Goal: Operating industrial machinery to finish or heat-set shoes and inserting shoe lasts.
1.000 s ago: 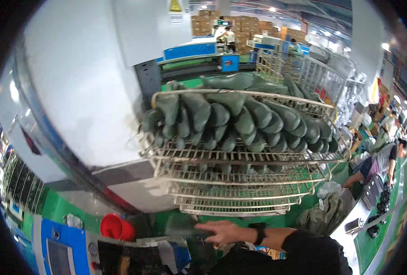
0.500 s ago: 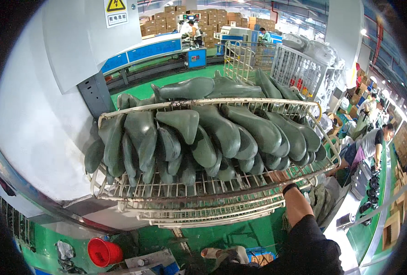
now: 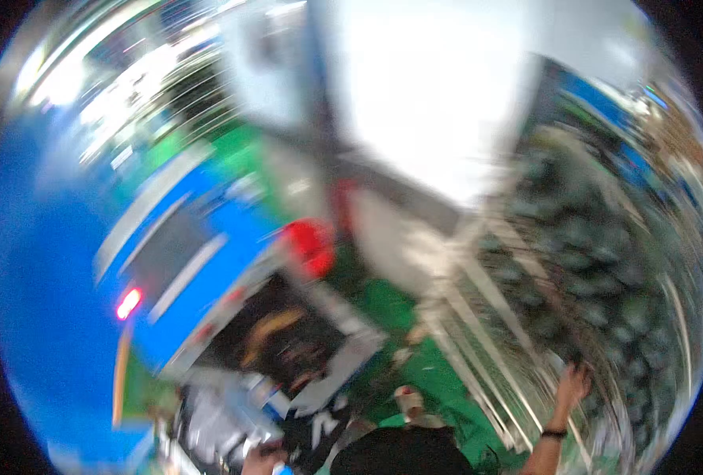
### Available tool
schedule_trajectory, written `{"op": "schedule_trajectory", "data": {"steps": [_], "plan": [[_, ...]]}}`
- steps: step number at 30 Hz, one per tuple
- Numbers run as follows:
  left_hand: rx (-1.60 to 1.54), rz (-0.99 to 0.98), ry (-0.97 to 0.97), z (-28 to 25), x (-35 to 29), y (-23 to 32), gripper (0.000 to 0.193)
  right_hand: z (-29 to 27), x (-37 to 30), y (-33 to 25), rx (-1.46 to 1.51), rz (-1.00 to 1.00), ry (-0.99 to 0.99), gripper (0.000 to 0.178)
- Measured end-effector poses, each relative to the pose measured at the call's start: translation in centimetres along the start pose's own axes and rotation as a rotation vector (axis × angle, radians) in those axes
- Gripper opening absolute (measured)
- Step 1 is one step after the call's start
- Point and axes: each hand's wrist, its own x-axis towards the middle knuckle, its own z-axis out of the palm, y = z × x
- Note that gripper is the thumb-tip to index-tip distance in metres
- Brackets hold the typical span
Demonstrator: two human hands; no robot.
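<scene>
The whole picture is smeared by motion. At the right, my right hand [image 3: 575,385] is at the edge of a cream wire rack [image 3: 478,317]; blur hides whether its fingers grip the rack or only lie against it. Many dark green shoe-last-like forms [image 3: 597,261] lie heaped on that rack. Low at the lower edge is my left hand [image 3: 264,457], partly cut off, its fingers too blurred to read. Something small and blue shows beside it, its kind not clear.
A blue machine [image 3: 240,245] with a dark open bay [image 3: 280,332] stands at the left, a red bucket [image 3: 310,247] behind it. A white cabinet or wall [image 3: 430,95] rises at the back. Green floor [image 3: 438,380] shows between machine and rack.
My view has swung left, so the rack now appears at the right and the blue machine has come in. My left hand has come into view; my right hand remains by the rack.
</scene>
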Motion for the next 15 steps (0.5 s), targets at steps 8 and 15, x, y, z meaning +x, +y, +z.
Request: {"op": "schedule_trajectory", "data": {"steps": [8,15], "plan": [[0.150,0.192,0.519,-7.9,-0.9,-14.5,0.049,0.0,-8.1,-24.2,0.509,-0.309,-1.011,0.063],[0.358,-0.443,0.624,-9.2,5.5,-27.8,0.055,-6.0,-18.1,-38.6,0.084,-1.063,-1.243,0.067]]}}
